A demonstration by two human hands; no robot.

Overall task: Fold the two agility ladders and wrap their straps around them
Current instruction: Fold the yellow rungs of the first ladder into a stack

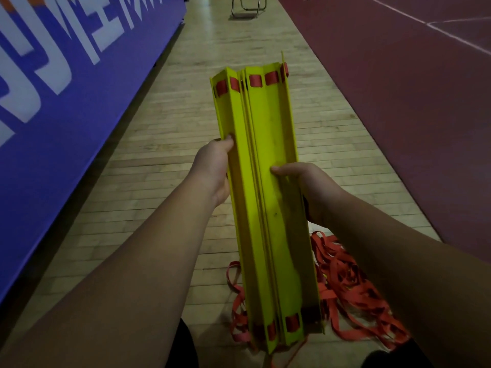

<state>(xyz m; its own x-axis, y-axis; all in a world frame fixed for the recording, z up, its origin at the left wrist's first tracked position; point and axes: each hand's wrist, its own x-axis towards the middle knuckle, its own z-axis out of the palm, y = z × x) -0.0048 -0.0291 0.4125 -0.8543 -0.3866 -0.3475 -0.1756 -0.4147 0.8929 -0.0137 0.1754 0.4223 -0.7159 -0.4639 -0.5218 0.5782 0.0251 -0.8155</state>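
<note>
A stack of yellow ladder rungs is gathered lengthwise in front of me, pointing away, with short red strap loops at both ends. My left hand grips the stack's left side, thumb on top. My right hand grips the right side, thumb pressing on the top rung. Loose red straps hang from the near end and lie in a tangled heap on the floor below. Whether the stack holds one ladder or both, I cannot tell.
A wooden floor strip runs ahead between a blue banner wall on the left and dark red court flooring on the right. Metal chair legs stand far ahead.
</note>
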